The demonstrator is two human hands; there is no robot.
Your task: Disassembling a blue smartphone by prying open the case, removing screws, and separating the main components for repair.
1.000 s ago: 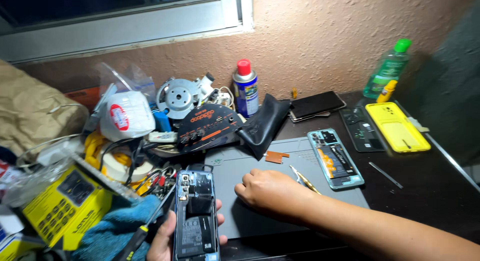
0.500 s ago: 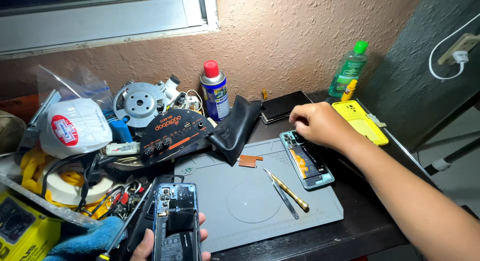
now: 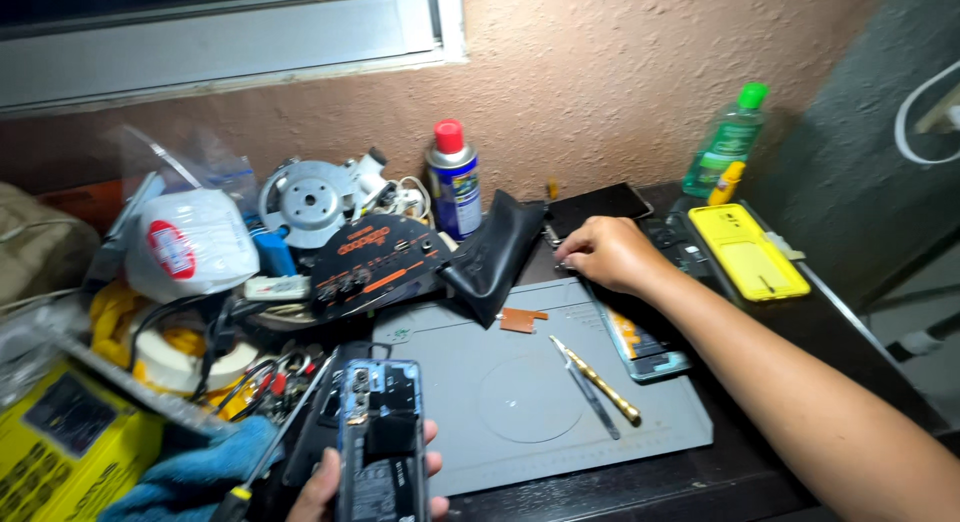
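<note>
My left hand (image 3: 335, 487) holds an opened smartphone (image 3: 380, 437) with its back cover off and its circuit boards showing, at the bottom edge over the near left of the grey work mat (image 3: 520, 407). My right hand (image 3: 608, 254) reaches across the mat's far right corner, fingertips curled down on the dark table beside a black phone (image 3: 598, 208) lying flat. Whether those fingers pinch something small is hidden. My right forearm covers part of a phone frame (image 3: 645, 344) lying on the mat's right edge.
A gold-handled tool (image 3: 600, 382) and tweezers (image 3: 590, 394) lie on the mat, with a small orange piece (image 3: 520, 320). Behind are a black pouch (image 3: 490, 257), a spray can (image 3: 452, 180), a green bottle (image 3: 730, 142) and a yellow phone case (image 3: 748, 250). Cluttered tape rolls, wires and a yellow box (image 3: 60, 442) fill the left.
My right hand left the middle of the mat, passed over the phone frame and now rests farther back by the black phone. The left hand keeps holding the opened smartphone.
</note>
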